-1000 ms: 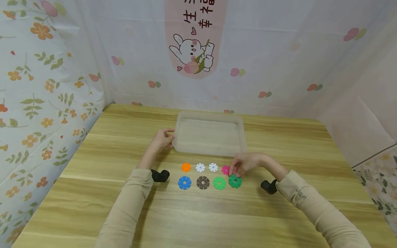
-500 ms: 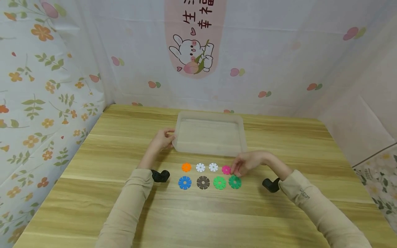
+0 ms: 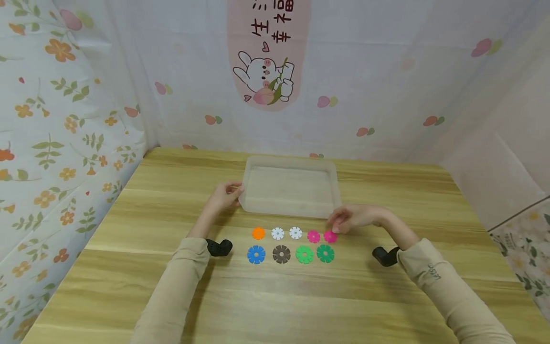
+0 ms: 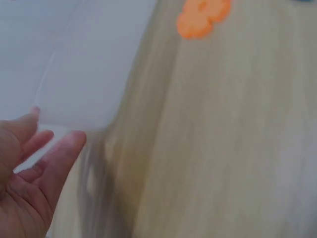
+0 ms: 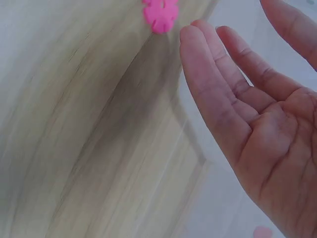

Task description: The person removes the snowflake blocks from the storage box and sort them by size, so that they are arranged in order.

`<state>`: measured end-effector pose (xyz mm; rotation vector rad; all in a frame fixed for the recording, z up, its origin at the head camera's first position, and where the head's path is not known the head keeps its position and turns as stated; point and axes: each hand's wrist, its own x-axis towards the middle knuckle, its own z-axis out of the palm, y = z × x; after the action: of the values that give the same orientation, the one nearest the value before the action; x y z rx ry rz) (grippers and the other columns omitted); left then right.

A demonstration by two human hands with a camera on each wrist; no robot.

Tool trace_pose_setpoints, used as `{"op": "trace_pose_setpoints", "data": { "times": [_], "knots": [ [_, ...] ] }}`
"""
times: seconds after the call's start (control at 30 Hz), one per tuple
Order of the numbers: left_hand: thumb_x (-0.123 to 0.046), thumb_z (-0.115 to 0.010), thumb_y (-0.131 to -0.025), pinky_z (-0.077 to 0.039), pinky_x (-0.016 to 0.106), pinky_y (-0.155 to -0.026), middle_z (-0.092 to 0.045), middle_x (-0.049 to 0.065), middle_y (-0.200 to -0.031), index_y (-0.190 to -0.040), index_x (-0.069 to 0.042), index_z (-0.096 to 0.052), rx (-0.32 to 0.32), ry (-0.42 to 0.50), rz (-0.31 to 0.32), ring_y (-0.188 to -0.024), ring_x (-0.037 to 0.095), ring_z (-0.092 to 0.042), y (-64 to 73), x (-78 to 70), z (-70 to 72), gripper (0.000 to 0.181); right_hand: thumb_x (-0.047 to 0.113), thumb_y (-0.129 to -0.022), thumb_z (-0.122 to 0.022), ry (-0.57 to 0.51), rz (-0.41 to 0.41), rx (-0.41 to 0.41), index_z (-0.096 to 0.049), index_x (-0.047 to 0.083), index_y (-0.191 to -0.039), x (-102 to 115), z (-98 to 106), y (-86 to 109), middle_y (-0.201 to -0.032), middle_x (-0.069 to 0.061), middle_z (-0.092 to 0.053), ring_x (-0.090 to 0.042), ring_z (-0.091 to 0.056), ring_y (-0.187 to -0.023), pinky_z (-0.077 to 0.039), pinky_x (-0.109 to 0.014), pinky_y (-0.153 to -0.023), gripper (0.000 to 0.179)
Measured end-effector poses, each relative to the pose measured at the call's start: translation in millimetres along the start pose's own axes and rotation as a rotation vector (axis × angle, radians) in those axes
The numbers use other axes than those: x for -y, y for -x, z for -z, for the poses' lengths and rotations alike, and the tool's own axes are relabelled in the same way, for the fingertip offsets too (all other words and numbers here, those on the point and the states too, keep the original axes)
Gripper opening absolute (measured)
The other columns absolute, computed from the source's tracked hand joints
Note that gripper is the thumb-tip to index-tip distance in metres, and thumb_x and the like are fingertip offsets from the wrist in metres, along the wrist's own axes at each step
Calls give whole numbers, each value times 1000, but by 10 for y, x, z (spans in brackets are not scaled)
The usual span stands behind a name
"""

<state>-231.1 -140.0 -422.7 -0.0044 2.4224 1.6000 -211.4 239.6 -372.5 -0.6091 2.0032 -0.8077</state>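
Note:
Several notched plastic discs lie flat on the table in two rows. The upper row has an orange disc (image 3: 258, 233), two white ones and two pink ones. Blue (image 3: 256, 254), dark grey (image 3: 281, 254), light green (image 3: 304, 254) and dark green (image 3: 325, 253) discs form the lower row. My right hand (image 3: 356, 216) has its fingertips beside the rightmost pink disc (image 3: 330, 236); in the right wrist view its fingers are extended, with the pink disc (image 5: 161, 14) just beyond them. With fingers loosely extended, my left hand (image 3: 223, 197) touches the left end of the translucent tray (image 3: 292, 209).
The tray stands behind the discs, with no items visible inside. A floral cloth (image 3: 64, 143) hangs at the left, and a printed cloth (image 3: 365, 86) hangs behind the wooden table (image 3: 266, 306). A black wrist mount (image 3: 220, 248) is on each forearm.
My right hand has moved right and slightly back, off the first pink disc. A second pink disc, hidden before, now shows at its fingertips. The left hand stays at the tray.

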Motion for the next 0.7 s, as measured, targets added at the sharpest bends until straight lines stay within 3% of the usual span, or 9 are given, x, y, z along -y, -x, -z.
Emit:
{"op": "trace_pose_setpoints", "data": {
  "times": [0.1,0.23,0.37,0.53,0.7],
  "knots": [
    [-19,-44,-97,-55,24,-69,-54,29,-116,-129,4,-47,-14,-13,-49,-96,32,-58,34,54,37,39,28,-87,-62,-30,-57,-38,-50,-5,-122,-46,15,41,-112,-15,-59,-14,-54,-99,-47,-26,-85,49],
    [-18,-43,-98,-56,29,-70,-54,29,-113,-130,5,-44,-24,-33,-57,-96,35,-59,103,115,128,40,21,-89,-60,-57,-81,-76,-50,-7,-122,-109,54,99,-112,-20,-58,-18,-56,-97,-49,-34,-86,45],
    [-15,-45,-96,-53,37,-79,-58,28,-112,-127,6,-48,-32,-178,-131,-100,36,-58,170,152,222,37,21,-90,-59,-61,-102,-145,-50,-7,-122,-161,108,154,-112,-20,-58,-21,-56,-96,-49,-38,-84,43],
    [-10,-47,-95,-48,47,-86,-59,28,-111,-121,10,-52,-59,-348,-213,-99,38,-57,244,173,302,33,23,-94,-49,62,-91,-328,-41,-9,-128,-255,143,128,-122,-28,-50,-37,-51,-108,-46,-45,-89,47],
    [-11,-47,-94,-47,49,-87,-59,28,-113,-120,9,-53,-82,-544,-238,-102,40,-57,278,124,328,33,22,-97,-43,212,-111,-544,-25,-10,-136,-358,148,79,-133,-40,-26,-54,-29,-122,-31,-62,-98,54]
  ]
}}
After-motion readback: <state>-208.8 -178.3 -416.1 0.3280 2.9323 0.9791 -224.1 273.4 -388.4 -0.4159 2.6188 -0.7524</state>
